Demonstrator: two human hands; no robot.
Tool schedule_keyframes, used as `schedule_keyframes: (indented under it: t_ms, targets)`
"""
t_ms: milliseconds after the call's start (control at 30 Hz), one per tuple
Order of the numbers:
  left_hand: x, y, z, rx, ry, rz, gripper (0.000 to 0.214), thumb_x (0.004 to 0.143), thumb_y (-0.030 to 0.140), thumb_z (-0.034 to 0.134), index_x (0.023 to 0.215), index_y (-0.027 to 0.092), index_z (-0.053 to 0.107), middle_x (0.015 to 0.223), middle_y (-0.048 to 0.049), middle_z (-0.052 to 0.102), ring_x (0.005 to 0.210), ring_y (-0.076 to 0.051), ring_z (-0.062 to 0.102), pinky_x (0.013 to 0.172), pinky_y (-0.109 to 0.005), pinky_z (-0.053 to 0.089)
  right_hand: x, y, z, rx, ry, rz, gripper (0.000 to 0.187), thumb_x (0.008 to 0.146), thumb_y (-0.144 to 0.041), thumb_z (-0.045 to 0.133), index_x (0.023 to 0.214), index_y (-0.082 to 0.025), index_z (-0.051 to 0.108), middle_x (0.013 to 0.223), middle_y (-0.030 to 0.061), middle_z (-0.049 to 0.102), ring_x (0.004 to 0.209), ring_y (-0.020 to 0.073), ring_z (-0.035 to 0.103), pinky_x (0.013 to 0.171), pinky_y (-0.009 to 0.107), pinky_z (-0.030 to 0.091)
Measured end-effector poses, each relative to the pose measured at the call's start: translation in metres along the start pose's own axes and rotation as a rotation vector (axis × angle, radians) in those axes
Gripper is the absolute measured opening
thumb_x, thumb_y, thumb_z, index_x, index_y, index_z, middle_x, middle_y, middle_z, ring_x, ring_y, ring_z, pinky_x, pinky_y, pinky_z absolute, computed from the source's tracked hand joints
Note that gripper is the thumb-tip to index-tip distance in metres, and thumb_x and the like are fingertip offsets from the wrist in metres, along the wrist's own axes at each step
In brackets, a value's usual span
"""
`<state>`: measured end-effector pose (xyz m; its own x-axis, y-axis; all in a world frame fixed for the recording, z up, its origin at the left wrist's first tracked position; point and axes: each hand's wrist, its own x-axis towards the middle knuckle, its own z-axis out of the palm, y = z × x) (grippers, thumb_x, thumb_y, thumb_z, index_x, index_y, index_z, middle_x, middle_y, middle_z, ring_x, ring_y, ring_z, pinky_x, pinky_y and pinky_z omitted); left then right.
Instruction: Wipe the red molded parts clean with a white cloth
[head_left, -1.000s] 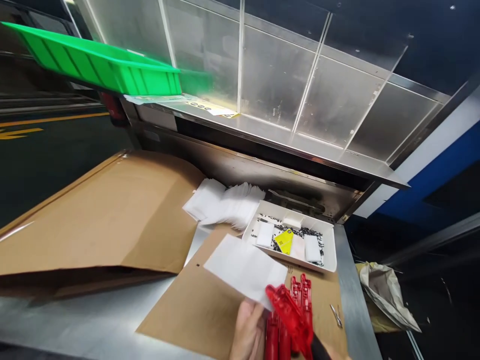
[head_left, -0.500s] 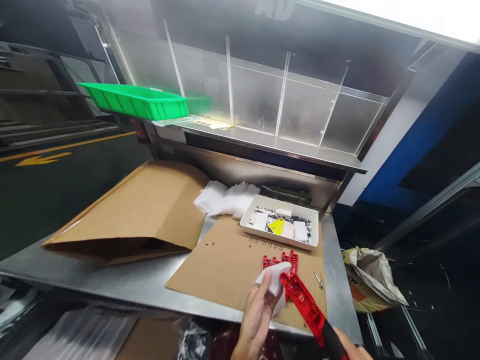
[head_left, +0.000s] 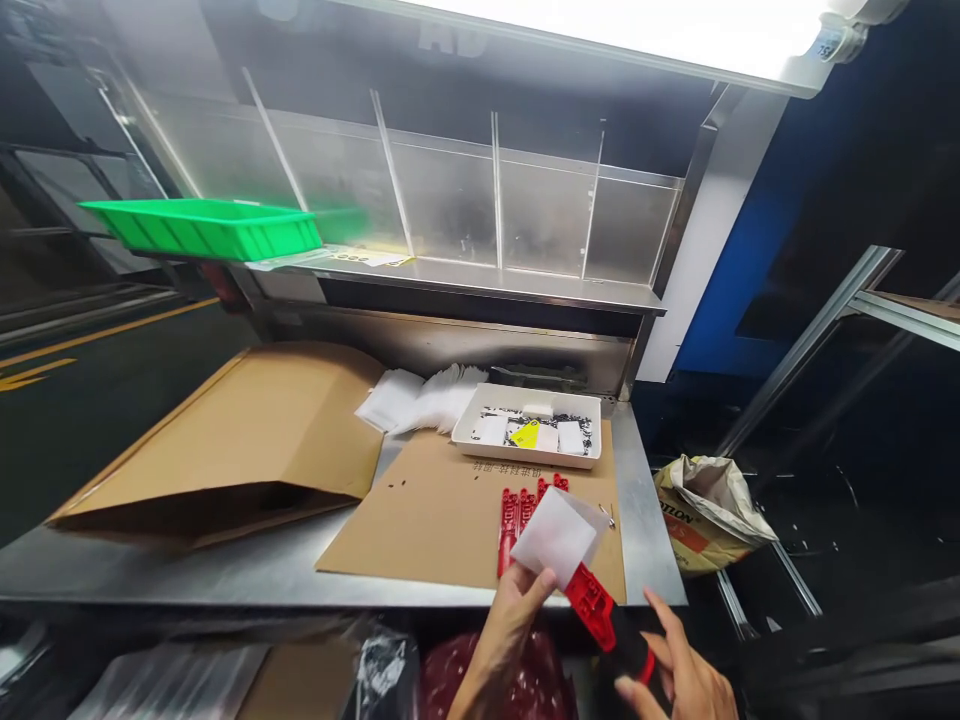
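Observation:
My left hand (head_left: pixel 521 598) pinches a thin white foam pouch (head_left: pixel 559 537). The far end of a red plastic housing half (head_left: pixel 594 608) is covered by the pouch, and its ribbed inner side shows below. The housing tilts down to the right and ends in a black, handle-like part (head_left: pixel 628 655). Beside that end is my right hand (head_left: pixel 686 665), index finger stretched out and thumb apart; whether it touches the handle is unclear. Several similar red housing parts (head_left: pixel 510 525) lie just beyond the pouch on a cardboard sheet (head_left: pixel 409 535), partly hidden by it.
A white tray (head_left: pixel 529 460) of small black pieces stands at the back of the cardboard. White pouches (head_left: pixel 435 400) are stacked left of it, near a big open carton (head_left: pixel 232 430). A green bin (head_left: pixel 210 235) sits on the shelf. An open sack (head_left: pixel 712 515) stands right of the metal table (head_left: pixel 649 510).
The pouch has been drawn over the tip of the red housing and covers more of it. My right hand's fingers have spread from the handle. The view has shifted right.

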<state>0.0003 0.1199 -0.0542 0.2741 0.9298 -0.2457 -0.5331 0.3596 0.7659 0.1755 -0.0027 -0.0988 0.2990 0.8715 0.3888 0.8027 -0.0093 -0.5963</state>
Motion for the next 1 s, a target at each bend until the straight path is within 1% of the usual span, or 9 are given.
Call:
schedule_keyframes:
  t_ms: [100,233,400,467,600,700,767,867,1000]
  targets:
    - [-0.006,-0.010,-0.005,0.062,-0.018,-0.018,0.061,0.047,0.047,0.095,0.095,0.014,0.075,0.100,-0.0147,0.077,0.104,-0.034,0.067,0.093,-0.036,0.050,0.001,-0.009,-0.006,0.080,-0.003,-0.011,0.069,0.092,-0.066,0.039,0.149,-0.027,0.031,0.089,0.0006,0.077,0.072,0.0222,0.074,0.059,0.028,0.056]
    - [-0.020,-0.022,-0.008,0.096,-0.080,-0.086,0.055,0.049,0.040,0.095,0.093,0.014,0.075,0.098,-0.0141,0.077,0.094,-0.031,0.068,0.086,-0.034,0.051,0.001,-0.021,-0.014,0.132,-0.024,0.004,0.069,0.093,-0.062,0.040,0.150,-0.025,0.030,0.088,0.0034,0.076,0.067,0.0232,0.071,0.061,0.030,0.054]
    - [-0.035,-0.031,-0.012,0.028,-0.212,-0.225,0.054,0.042,0.022,0.098,0.091,0.012,0.076,0.092,-0.0148,0.076,0.101,-0.038,0.067,0.091,-0.041,0.050,-0.004,-0.027,-0.021,0.197,-0.121,0.032,0.074,0.093,-0.061,0.041,0.152,-0.020,0.025,0.066,-0.0026,0.068,0.053,0.0193,0.062,0.053,0.028,0.047]
    - [-0.035,-0.032,-0.014,-0.065,-0.221,-0.276,0.060,0.040,0.027,0.099,0.094,0.013,0.076,0.098,-0.0155,0.076,0.110,-0.040,0.064,0.095,-0.044,0.049,-0.006,-0.029,-0.022,0.155,-0.147,0.036,0.072,0.094,-0.061,0.039,0.151,-0.018,0.025,0.062,-0.0034,0.065,0.053,0.0198,0.062,0.053,0.028,0.046]
    - [-0.035,-0.041,-0.008,-0.326,-0.134,-0.354,0.052,0.062,0.050,0.088,0.099,0.016,0.073,0.107,-0.0116,0.075,0.116,-0.031,0.063,0.099,-0.038,0.049,-0.006,-0.034,-0.020,0.056,-0.127,-0.015,0.070,0.093,-0.058,0.047,0.148,-0.018,0.029,0.070,-0.0010,0.069,0.066,0.0221,0.070,0.058,0.028,0.050]
    - [-0.037,-0.054,-0.002,-0.458,-0.055,-0.477,0.025,0.085,0.031,0.073,0.097,0.009,0.071,0.094,-0.0120,0.077,0.094,-0.023,0.071,0.090,-0.032,0.054,-0.003,-0.036,-0.017,0.049,-0.211,-0.086,0.075,0.089,-0.048,0.061,0.150,-0.020,0.026,0.079,-0.0022,0.073,0.078,0.0204,0.073,0.068,0.026,0.055]
    - [-0.041,-0.060,0.000,-0.516,0.009,-0.538,0.020,0.095,0.023,0.058,0.095,0.006,0.069,0.085,-0.0116,0.077,0.078,-0.020,0.073,0.075,-0.028,0.058,0.000,-0.034,-0.015,0.039,-0.266,-0.086,0.075,0.087,-0.040,0.066,0.149,-0.021,0.029,0.078,-0.0042,0.073,0.078,0.0186,0.073,0.068,0.024,0.055]
    - [-0.047,-0.061,-0.001,-0.578,0.088,-0.569,0.024,0.099,0.022,0.049,0.102,0.003,0.065,0.081,-0.0126,0.076,0.070,-0.020,0.073,0.056,-0.025,0.055,0.002,-0.030,-0.010,0.037,-0.273,-0.003,0.070,0.082,-0.036,0.069,0.143,-0.022,0.039,0.075,-0.0063,0.070,0.071,0.0164,0.073,0.061,0.022,0.054]
    - [-0.055,-0.056,0.000,-0.641,0.144,-0.576,0.029,0.099,0.021,0.050,0.115,-0.002,0.059,0.079,-0.0155,0.076,0.070,-0.023,0.074,0.055,-0.026,0.055,0.001,-0.024,-0.003,0.086,-0.305,0.059,0.068,0.077,-0.035,0.072,0.138,-0.022,0.047,0.085,-0.0038,0.071,0.079,0.0164,0.073,0.065,0.021,0.057]
